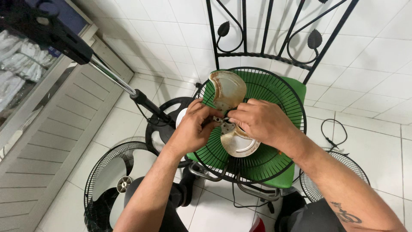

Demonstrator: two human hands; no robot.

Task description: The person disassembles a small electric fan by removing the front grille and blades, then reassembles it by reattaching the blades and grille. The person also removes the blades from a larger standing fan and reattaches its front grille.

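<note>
A dirty cream fan blade [228, 90] lies on a round black wire fan grille [274, 92], which rests on the green seat [296, 86] of a black metal chair. My left hand [193, 126] grips the blade's hub from the left. From the right, my right hand [259, 120] pinches the grey hub at the centre [225, 124]. Another lobe of the blade [240, 146] shows below my right hand.
A fan stand pole [107, 73] slants from top left down to its round black base [165, 124] on the white tiled floor. A second wire grille [109, 180] lies bottom left, another grille [339, 172] at right. A black cable [332, 133] curls on the tiles.
</note>
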